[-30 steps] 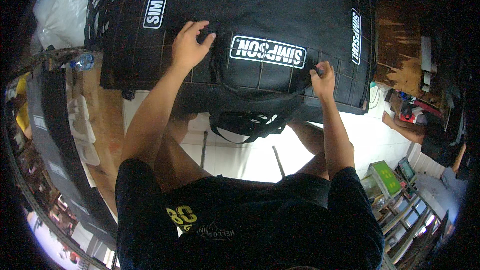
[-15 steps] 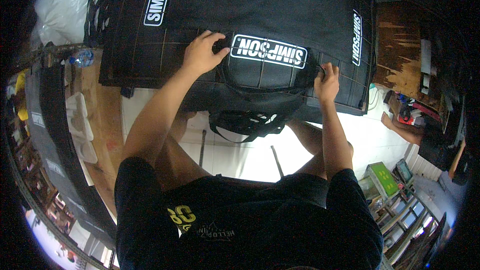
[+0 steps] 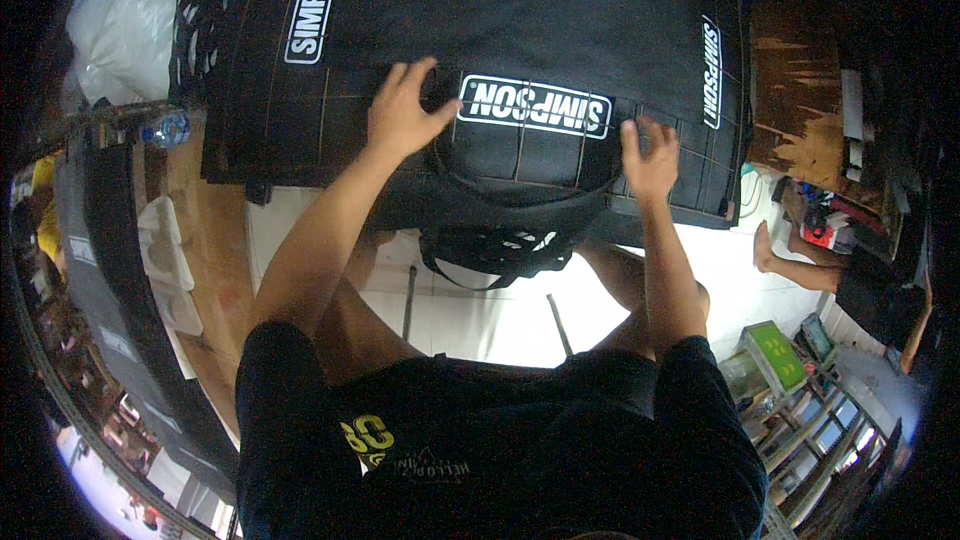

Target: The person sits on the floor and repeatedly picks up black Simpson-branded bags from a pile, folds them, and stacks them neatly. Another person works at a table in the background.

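Note:
Spread in front of me is a large black fabric piece [image 3: 420, 10] with several white-lettered labels. Thin brownish lines, wire or thread, form a grid across its near part. My left hand [image 3: 403, 112] rests at the left of the nearest label [image 3: 535, 105], thumb and fingers apart, with nothing in its grasp. To the right of that label, my right hand [image 3: 650, 158] touches or hovers just over the fabric with its fingers parted. A curved black band [image 3: 520, 190] runs between the hands. Black webbing with openings [image 3: 515, 252] hangs below the near edge.
Clear plastic wrapping [image 3: 130, 20] lies at the far left, above a blue-tinted bottle [image 3: 172, 129]. A long black panel [image 3: 120, 270] stands along the left. Worn plywood [image 3: 795, 90] is at the right. Another person's bare leg [image 3: 800, 270] and a green box [image 3: 775, 358] are farther right.
My right hand has opened from a pinch on the dark material, its fingers now spread. My left fingers have shifted slightly. The other person's leg at the right has moved a little.

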The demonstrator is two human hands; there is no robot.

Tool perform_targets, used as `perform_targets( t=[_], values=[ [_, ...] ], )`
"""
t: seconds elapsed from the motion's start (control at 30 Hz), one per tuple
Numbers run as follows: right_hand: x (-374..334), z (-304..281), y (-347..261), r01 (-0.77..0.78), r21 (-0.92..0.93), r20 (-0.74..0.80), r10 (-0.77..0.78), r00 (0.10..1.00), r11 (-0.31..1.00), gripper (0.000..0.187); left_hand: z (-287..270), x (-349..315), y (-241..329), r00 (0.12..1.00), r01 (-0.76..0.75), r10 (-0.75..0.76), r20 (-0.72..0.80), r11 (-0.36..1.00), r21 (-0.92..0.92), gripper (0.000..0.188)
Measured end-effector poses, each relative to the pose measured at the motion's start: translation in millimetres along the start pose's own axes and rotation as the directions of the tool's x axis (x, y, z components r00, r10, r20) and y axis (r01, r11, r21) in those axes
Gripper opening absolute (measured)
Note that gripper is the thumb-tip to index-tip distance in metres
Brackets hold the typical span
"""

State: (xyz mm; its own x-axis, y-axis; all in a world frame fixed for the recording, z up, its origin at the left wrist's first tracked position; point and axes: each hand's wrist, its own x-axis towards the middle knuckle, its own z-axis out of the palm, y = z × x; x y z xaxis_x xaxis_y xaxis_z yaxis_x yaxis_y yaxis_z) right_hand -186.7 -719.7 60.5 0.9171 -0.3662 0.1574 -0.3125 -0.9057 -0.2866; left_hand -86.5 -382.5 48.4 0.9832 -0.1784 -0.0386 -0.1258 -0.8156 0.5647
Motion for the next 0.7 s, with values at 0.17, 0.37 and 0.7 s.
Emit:
perform_targets(
  t=[0.17,0.37,0.7],
  values=[
    [74,15,94,-0.18,0.125,-0.245,0.207,0.947,0.976,0.038,-15,53,-54,0.914,0.15,-0.138,-0.382,0.989,0.002,0.067],
    [108,27,139,-0.48,0.109,-0.08,0.489,0.868,0.87,0.032,-30,74,-73,0.884,0.392,-0.386,-0.263,0.919,-0.032,0.057],
    [101,29,143,-0.506,0.078,-0.082,0.512,0.855,0.859,0.028,-29,73,-85,0.885,0.396,-0.343,-0.313,0.91,0.122,0.054]
  ],
)
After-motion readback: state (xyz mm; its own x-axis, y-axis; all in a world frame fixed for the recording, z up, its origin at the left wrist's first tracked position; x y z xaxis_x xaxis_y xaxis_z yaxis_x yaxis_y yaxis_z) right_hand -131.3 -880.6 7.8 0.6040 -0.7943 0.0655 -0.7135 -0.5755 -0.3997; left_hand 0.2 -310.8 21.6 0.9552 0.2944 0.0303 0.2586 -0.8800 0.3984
